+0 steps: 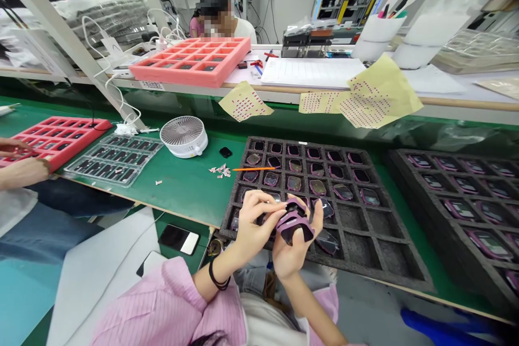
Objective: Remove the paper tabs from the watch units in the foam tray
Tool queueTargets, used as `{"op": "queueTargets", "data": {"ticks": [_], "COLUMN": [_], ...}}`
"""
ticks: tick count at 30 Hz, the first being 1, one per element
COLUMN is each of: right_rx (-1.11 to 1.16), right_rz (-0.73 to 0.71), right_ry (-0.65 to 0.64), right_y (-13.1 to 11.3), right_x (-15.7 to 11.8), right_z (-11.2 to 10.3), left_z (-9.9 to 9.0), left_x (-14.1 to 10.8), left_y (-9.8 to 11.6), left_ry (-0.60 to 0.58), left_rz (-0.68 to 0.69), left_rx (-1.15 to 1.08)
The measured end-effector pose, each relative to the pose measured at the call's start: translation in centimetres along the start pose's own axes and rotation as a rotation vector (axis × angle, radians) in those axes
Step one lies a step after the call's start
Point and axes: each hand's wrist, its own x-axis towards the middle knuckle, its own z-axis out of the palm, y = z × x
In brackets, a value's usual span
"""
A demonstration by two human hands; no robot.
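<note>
Purple-rimmed, glossy dark casing parts (292, 220) sit between both hands just below the centre of the frame, raised in front of the near part of the tray; I cannot tell whether they are two separate pieces or one opened casing. From my end of the feed, I see the left hand (257, 219), a black band (218, 275) around its wrist, with fingers drawn narrow at the parts' left side. I see the right hand (290, 254) cupping the parts from below and from the right, its thumb against the lower dark face.

Behind and below the hands I have a dark grey foam tray (417, 277) with square compartments, many holding rounded-square dark pieces with purple rims (318, 187). A thin orange stick (254, 168) lies across its left edge. Similar pieces fill the second dark foam tray (430, 211) at the right of the frame.

Left of centre, on the green tabletop (190, 186), I make out a round white fan (183, 138), a small black piece (226, 152) and scattered small pale bits (221, 171). At the far left, a co-worker's hand (18, 147) is over a coral-red foam tray (104, 125).
</note>
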Motion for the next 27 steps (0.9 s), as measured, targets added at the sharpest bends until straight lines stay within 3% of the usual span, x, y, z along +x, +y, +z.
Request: {"op": "queueTargets", "data": {"ticks": [6,11,15,18,21,24,27], "right_rx": [0.028,0.04,-0.053,-0.051,0.042,0.113,0.167], "right_rz": [-0.023,0.059,0.139,0.178,0.25,0.324,0.415], "right_ry": [0.045,0.015,-0.087,-0.159,-0.187,-0.188,-0.201], "right_y": [0.2,0.8,1.2,0.9,0.4,-0.1,-0.4], "right_x": [0.1,-0.7,-0.6,0.1,0.8,1.0,1.3], "right_z": [0.1,0.0,-0.2,0.0,0.4,0.6,0.7], "left_z": [-0.7,-0.6,-2.0,-4.9,-8.5,-11.1,-12.1], "left_x": [-1.2,-2.4,-0.9,1.2,3.1,4.2,4.5], "left_y": [-1.4,-1.5,-1.7,-4.1,-8.4,-12.3,-14.1], "left_ry": [-0.238,-0.228,-0.302,-0.329,-0.088,-0.165,-0.273], "left_rz": [0.044,0.001,-0.051,-0.117,-0.245,-0.315,-0.322], "left_rx": [-0.066,-0.14,-0.111,0.054,0.414,0.661,0.685]}}
